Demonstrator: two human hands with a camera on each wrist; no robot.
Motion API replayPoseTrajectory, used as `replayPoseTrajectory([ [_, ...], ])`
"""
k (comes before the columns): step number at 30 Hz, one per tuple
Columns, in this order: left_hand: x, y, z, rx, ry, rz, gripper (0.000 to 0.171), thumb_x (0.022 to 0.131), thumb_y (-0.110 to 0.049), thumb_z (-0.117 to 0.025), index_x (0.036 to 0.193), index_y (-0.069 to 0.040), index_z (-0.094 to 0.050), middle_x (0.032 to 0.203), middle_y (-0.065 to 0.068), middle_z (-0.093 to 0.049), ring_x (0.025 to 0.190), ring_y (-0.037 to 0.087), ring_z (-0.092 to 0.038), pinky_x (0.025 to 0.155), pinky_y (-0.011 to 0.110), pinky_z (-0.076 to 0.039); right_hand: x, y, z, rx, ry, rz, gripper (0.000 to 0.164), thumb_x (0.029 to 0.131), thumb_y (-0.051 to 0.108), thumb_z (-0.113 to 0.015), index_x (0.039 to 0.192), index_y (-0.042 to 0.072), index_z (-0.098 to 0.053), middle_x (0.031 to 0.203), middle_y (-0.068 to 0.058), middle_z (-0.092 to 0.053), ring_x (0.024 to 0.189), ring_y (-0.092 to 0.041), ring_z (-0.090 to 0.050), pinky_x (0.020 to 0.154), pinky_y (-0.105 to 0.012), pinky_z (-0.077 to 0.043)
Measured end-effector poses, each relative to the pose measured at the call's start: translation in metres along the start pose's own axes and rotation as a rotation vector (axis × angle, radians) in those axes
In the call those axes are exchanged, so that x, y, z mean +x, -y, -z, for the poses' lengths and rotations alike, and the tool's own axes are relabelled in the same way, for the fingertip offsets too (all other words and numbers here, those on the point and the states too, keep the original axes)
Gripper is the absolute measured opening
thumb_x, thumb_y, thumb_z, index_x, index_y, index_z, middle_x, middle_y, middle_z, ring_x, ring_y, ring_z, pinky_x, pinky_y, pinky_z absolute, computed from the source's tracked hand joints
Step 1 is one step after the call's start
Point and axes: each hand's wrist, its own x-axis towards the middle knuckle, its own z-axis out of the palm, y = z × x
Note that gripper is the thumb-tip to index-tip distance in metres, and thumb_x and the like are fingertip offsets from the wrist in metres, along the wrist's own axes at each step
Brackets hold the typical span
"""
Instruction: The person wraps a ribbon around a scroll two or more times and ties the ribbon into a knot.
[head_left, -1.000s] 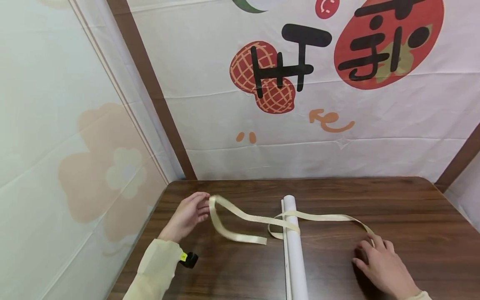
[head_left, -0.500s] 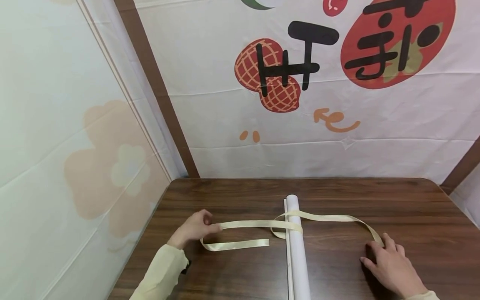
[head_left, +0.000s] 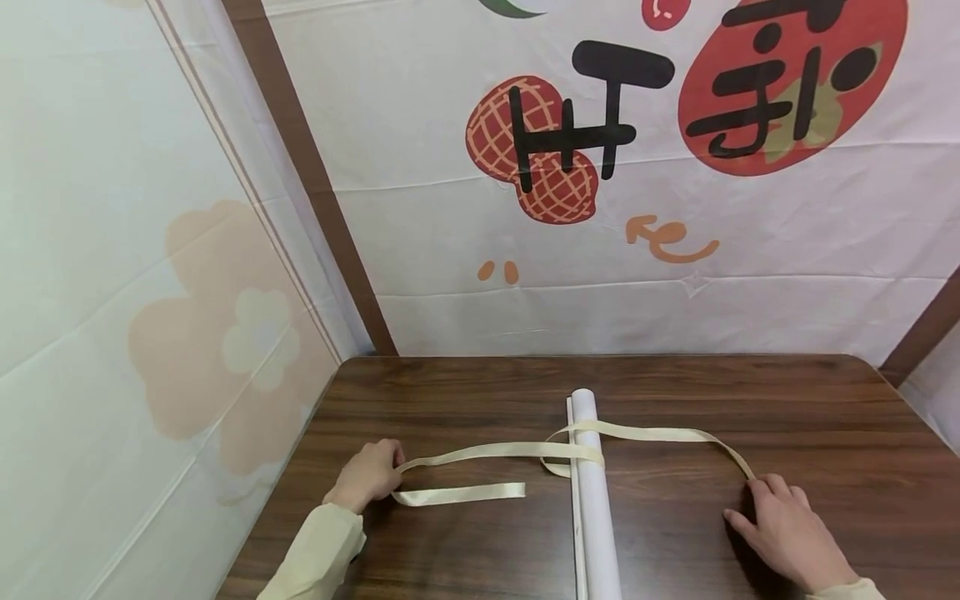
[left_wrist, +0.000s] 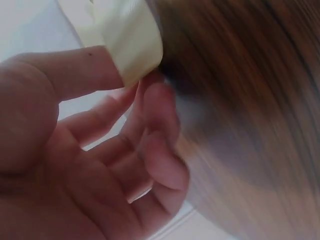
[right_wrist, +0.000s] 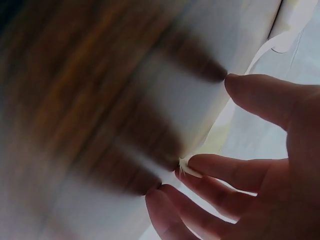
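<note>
A roll of white paper (head_left: 597, 521) lies lengthwise on the table, its near end cut off by the frame. A cream satin ribbon (head_left: 495, 450) is looped around it, with a tail out to each side. At the left, my left hand (head_left: 365, 477) pinches the ribbon (left_wrist: 132, 45) between thumb and fingers; its free end trails back towards the roll. My right hand (head_left: 787, 527) rests low at the right, fingertips on the table. In the right wrist view the frayed ribbon end (right_wrist: 188, 167) sits between two fingers, with the thumb apart.
The brown wood-grain table (head_left: 465, 400) has its far edge against a printed white cloth backdrop (head_left: 442, 208). Another cloth panel with a pale flower (head_left: 217, 358) stands along the left side.
My left hand has come down and nearer, lowering the ribbon's left tail, and now pinches it close to the table. My right hand has moved only slightly. The roll stays in place.
</note>
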Motion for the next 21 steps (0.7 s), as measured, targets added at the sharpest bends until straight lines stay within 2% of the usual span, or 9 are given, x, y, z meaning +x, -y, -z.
replayPoseTrajectory([
  [5, 0.002, 0.012, 0.004, 0.046, -0.092, -0.027, 0.007, 0.081, -0.001, -0.058, 0.081, -0.007, -0.059, 0.070, 0.004, -0.056, 0.054, 0.018, -0.050, 0.047, 0.030, -0.038, 0.002, -0.007, 0.003, 0.018, 0.010, -0.017, 0.070, 0.088, 0.039, -0.066, 0.114, -0.024, -0.049, 0.110, -0.041, -0.047, 0.098, -0.057, -0.046, 0.079, -0.061, -0.044],
  [8, 0.003, 0.018, 0.006, 0.047, -0.133, -0.023, 0.006, 0.083, -0.005, -0.062, 0.078, -0.008, -0.061, 0.069, 0.003, -0.057, 0.054, 0.018, -0.050, 0.047, 0.030, -0.038, 0.000, -0.013, 0.006, 0.029, -0.004, -0.036, 0.070, 0.089, 0.039, -0.065, 0.112, -0.025, -0.048, 0.108, -0.044, -0.045, 0.096, -0.060, -0.043, 0.080, -0.063, -0.042],
  [14, 0.008, 0.023, 0.008, 0.065, -0.217, -0.031, 0.006, 0.085, -0.012, -0.065, 0.079, -0.010, -0.063, 0.074, 0.004, -0.062, 0.057, 0.019, -0.051, 0.049, 0.033, -0.040, -0.005, -0.025, 0.018, 0.046, -0.050, -0.107, 0.076, 0.092, 0.034, -0.060, 0.125, -0.029, -0.034, 0.112, -0.050, -0.035, 0.101, -0.066, -0.034, 0.084, -0.068, -0.037],
  [18, 0.009, 0.024, 0.008, 0.110, -0.281, -0.073, 0.008, 0.086, -0.013, -0.063, 0.079, -0.010, -0.061, 0.075, 0.004, -0.059, 0.056, 0.018, -0.051, 0.048, 0.034, -0.041, -0.009, -0.034, 0.025, 0.041, -0.067, -0.170, 0.079, 0.093, 0.035, -0.059, 0.127, -0.030, -0.029, 0.114, -0.052, -0.031, 0.102, -0.067, -0.031, 0.083, -0.070, -0.036],
  [21, 0.009, 0.025, 0.009, 0.148, -0.361, -0.140, 0.006, 0.085, -0.008, -0.063, 0.079, -0.009, -0.060, 0.074, 0.004, -0.056, 0.053, 0.016, -0.049, 0.045, 0.032, -0.040, -0.011, -0.041, 0.028, 0.037, -0.067, -0.229, 0.082, 0.092, 0.036, -0.060, 0.128, -0.030, -0.028, 0.115, -0.053, -0.029, 0.102, -0.068, -0.031, 0.082, -0.070, -0.036],
])
